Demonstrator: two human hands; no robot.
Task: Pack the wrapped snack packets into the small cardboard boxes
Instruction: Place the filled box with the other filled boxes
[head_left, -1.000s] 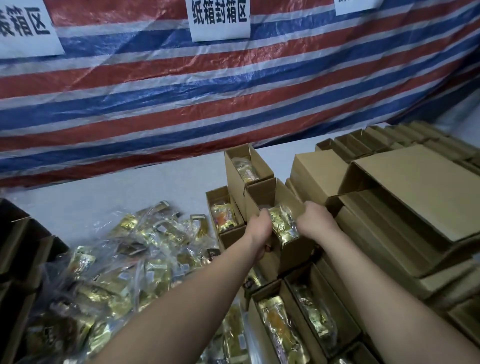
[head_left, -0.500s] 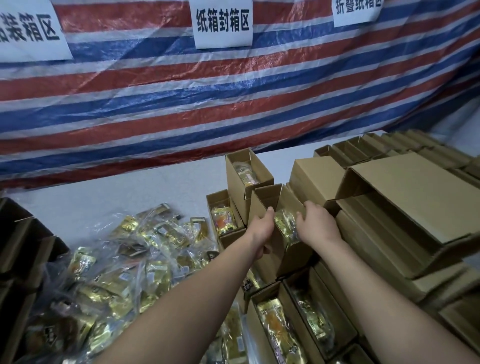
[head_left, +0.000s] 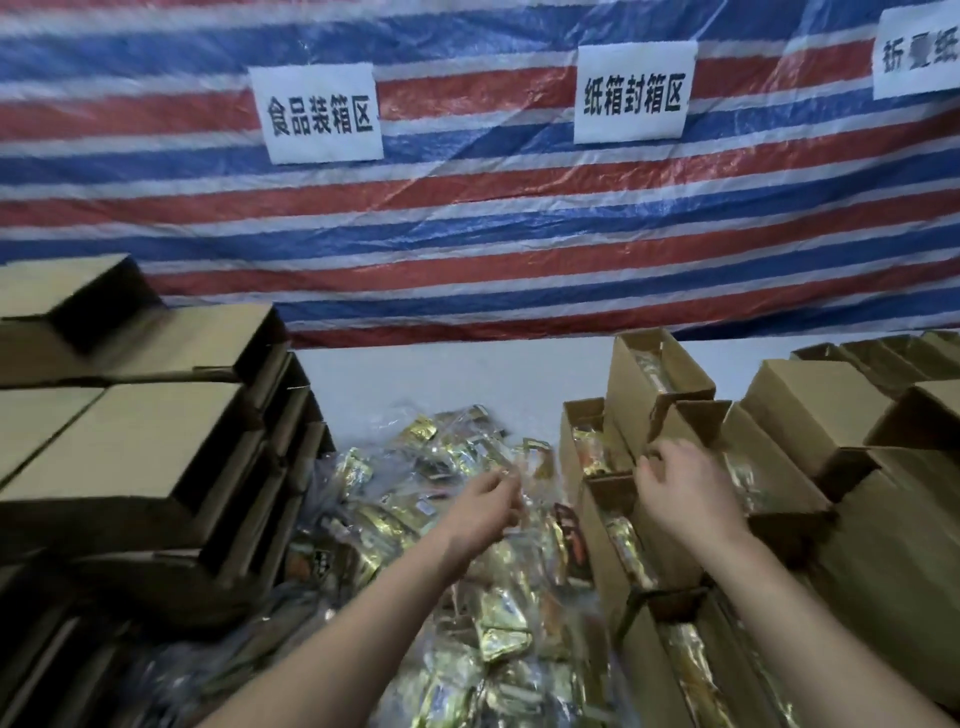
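Both hands have let go of the small box they were steadying half a second ago, and the view has swung left, bringing in dark stacked cardboard boxes (head_left: 135, 447) that crowd the desk's left edge. Beside them, mid-desk, lies the heap of gold-wrapped snack packets (head_left: 467, 597) under clear plastic. The left hand (head_left: 485, 506) now hangs over that heap, fingers loosely curled and holding nothing, though blur hides whether the fingertips touch the plastic. To its right the right hand (head_left: 680, 491) hovers with spread, half-bent fingers, empty, just in front of the upright small box (head_left: 691, 426) it had held, which stands in a row of open, filled small boxes (head_left: 623, 540) running toward the desk's near edge, packets showing inside. Further right, closed cartons (head_left: 810, 410) pile against the desk's right edge. Behind everything hangs a red, white and blue striped tarp (head_left: 467, 244) bearing white paper signs (head_left: 319, 114).
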